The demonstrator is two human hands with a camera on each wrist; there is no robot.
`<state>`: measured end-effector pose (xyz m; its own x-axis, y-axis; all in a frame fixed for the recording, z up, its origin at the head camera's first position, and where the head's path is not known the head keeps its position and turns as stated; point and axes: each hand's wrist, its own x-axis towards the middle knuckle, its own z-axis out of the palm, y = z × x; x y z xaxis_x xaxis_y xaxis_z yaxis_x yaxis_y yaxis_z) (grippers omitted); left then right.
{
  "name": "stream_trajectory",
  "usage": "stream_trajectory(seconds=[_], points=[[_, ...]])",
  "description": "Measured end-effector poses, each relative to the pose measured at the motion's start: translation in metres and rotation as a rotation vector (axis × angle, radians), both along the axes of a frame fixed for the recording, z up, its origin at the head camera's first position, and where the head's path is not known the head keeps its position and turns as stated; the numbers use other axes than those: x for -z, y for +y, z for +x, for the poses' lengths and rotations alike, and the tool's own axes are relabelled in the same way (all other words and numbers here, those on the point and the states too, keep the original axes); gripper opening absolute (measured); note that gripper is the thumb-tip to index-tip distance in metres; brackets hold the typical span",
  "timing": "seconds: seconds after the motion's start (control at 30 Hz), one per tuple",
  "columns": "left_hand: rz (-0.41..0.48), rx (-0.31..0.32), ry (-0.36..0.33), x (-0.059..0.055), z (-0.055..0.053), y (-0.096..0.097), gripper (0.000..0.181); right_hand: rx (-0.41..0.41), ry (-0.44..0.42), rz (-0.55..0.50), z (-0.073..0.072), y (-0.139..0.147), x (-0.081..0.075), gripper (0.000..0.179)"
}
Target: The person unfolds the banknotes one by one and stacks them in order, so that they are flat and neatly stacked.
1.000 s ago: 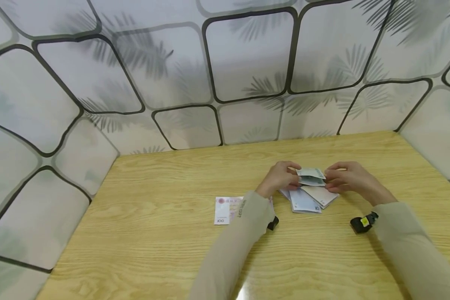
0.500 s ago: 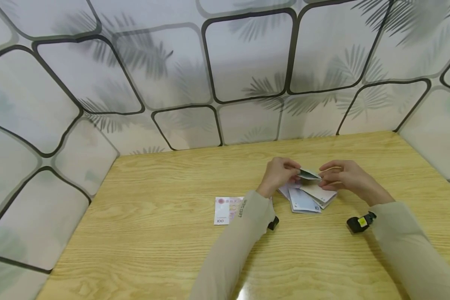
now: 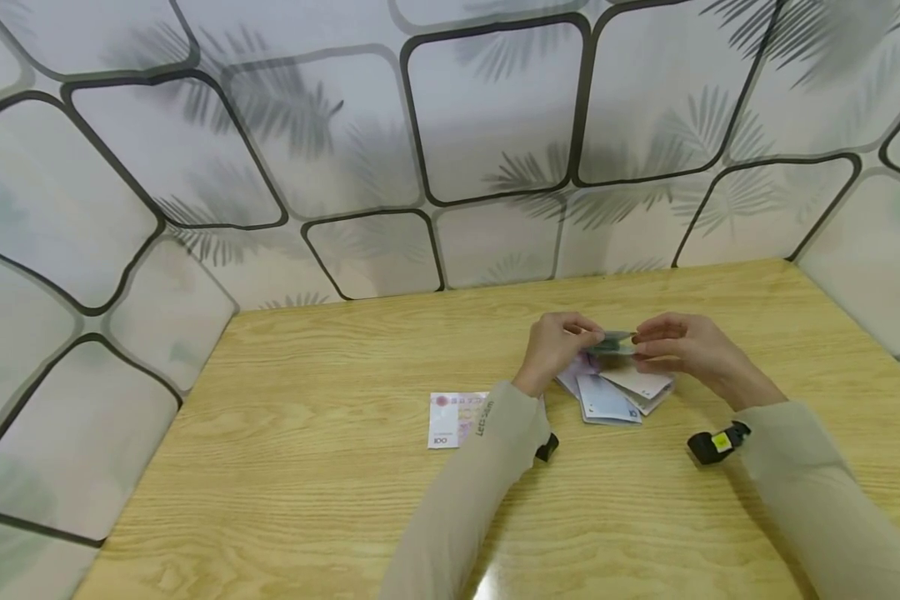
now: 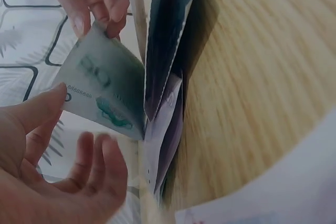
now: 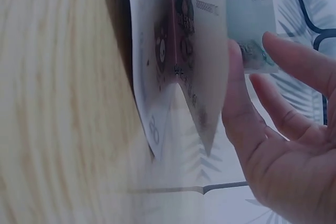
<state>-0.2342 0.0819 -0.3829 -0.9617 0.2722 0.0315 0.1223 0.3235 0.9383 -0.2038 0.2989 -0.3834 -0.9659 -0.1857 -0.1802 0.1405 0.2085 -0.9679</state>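
Note:
A green banknote [image 3: 611, 343] is held slightly raised above a small fanned pile of folded notes. My left hand [image 3: 555, 346] pinches one end of it between thumb and finger, the remaining fingers loosely bent in the left wrist view. At the other end, my right hand [image 3: 693, 354] pinches it with thumb and fingertips, seen also in the right wrist view. Under the hands lie a pale blue note [image 3: 606, 403], a beige folded note [image 3: 637, 381] marked 50 in the right wrist view, and a purplish note [image 3: 568, 379], partly covered.
A pinkish 100 note [image 3: 444, 421] lies flat to the left, partly hidden by my left sleeve [image 3: 495, 450]. The wooden table [image 3: 307, 467] meets a patterned cloth backdrop [image 3: 495, 125] at the back and sides. Black wrist cameras sit on both wrists.
The green banknote, first spread over the pile, has been lifted and tipped towards the back. My right hand has moved slightly left and away from me; the pile stays put.

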Motion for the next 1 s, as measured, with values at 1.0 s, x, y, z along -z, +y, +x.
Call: stream_trajectory(seconds=[1.0], points=[[0.418,-0.177,-0.207,-0.006,-0.001,-0.02,0.018,0.086,-0.104,-0.157,-0.001,0.002,0.003,0.012]])
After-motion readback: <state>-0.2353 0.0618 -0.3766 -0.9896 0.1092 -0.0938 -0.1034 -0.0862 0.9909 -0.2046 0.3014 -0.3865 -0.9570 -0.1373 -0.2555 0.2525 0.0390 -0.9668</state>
